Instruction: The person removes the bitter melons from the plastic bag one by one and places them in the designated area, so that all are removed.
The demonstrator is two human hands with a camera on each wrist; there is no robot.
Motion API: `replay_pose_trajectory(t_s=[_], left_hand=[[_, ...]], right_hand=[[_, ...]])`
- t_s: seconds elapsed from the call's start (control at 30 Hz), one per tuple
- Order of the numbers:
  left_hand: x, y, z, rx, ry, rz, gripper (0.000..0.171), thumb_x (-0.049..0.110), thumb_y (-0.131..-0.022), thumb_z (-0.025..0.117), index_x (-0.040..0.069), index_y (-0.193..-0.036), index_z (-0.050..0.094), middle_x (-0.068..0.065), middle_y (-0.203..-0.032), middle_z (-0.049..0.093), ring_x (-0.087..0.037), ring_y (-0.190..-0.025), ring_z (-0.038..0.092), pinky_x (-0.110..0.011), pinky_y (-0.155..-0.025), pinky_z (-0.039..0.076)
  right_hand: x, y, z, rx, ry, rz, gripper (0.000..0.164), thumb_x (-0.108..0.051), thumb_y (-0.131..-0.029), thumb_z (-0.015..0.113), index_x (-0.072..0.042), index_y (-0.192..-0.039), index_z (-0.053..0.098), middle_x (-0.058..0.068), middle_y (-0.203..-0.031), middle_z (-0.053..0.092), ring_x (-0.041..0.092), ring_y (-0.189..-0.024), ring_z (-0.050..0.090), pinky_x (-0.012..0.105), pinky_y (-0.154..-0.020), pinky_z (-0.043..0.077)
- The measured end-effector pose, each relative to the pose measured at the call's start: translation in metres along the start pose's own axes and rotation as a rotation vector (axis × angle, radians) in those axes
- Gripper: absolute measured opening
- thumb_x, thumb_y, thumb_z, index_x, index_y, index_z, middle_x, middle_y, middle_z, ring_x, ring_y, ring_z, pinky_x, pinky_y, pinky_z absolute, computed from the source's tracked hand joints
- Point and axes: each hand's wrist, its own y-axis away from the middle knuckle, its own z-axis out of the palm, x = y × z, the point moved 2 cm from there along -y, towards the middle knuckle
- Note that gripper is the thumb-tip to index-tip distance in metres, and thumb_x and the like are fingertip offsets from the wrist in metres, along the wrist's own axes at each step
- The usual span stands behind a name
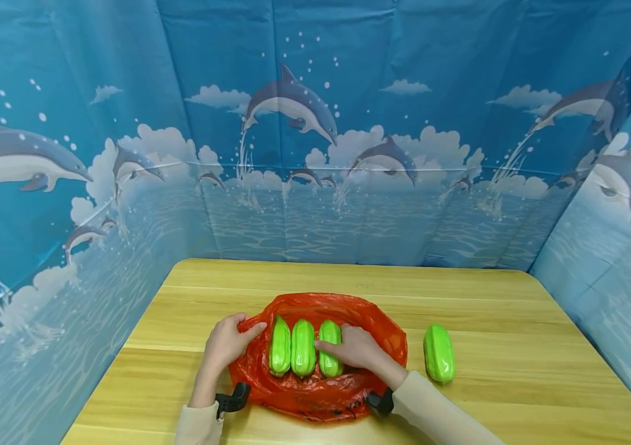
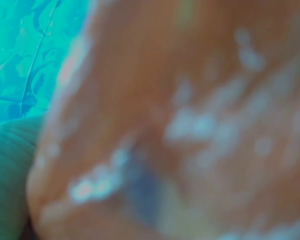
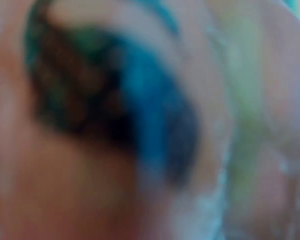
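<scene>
A red plastic bag (image 1: 348, 395) lies spread wide on the table, its mouth facing up. Three glossy, bright green, ridged oblong pieces sit side by side in it: a left one (image 1: 280, 347), a middle one (image 1: 303, 349) and a right one (image 1: 330, 364). My left hand (image 1: 230, 343) grips the bag's left rim, thumb on the inner side. Reaching into the bag, my right hand (image 1: 356, 347) holds the right green piece, with the thumb across its front and the fingers at its far right side. Red film blurs most of both wrist views.
A fourth, similar green piece (image 1: 439, 353) lies on the wooden table (image 1: 493, 321) to the right of the bag. Behind and beside the table hangs a blue curtain (image 1: 315, 216) printed with dolphins. Black wrist straps show at both cuffs.
</scene>
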Motion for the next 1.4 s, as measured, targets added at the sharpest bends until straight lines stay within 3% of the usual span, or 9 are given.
replay_pose_trajectory(t_s=[0.17,0.43,1.4], left_hand=[[0.001,0.0,0.0,0.003,0.0,0.011,0.041,0.042,-0.084,0.07,0.011,-0.068,0.048,0.002,-0.054,0.033,-0.015,-0.047,0.036,-0.028,-0.05,0.029],[0.001,0.001,0.0,0.001,-0.006,0.012,0.041,0.041,-0.085,0.07,0.011,-0.068,0.048,0.003,-0.053,0.032,-0.014,-0.047,0.036,-0.029,-0.05,0.029],[0.0,-0.001,0.001,-0.005,0.004,-0.004,0.033,0.04,-0.084,0.07,0.013,-0.074,0.056,0.001,-0.054,0.039,-0.016,-0.05,0.043,-0.03,-0.051,0.033]], right_hand=[[0.0,0.001,-0.001,0.01,-0.025,-0.007,0.081,-0.056,-0.081,0.065,0.012,-0.123,0.051,0.022,-0.107,0.061,0.034,-0.094,0.06,0.046,-0.076,0.049],[0.002,0.002,-0.001,0.013,-0.052,0.006,0.085,-0.053,-0.081,0.067,0.012,-0.13,0.045,0.023,-0.113,0.059,0.035,-0.099,0.059,0.047,-0.08,0.048],[0.001,0.008,-0.012,0.027,-0.124,-0.044,0.081,-0.054,-0.08,0.067,0.009,-0.128,0.048,0.017,-0.107,0.062,0.03,-0.092,0.061,0.046,-0.076,0.049]])
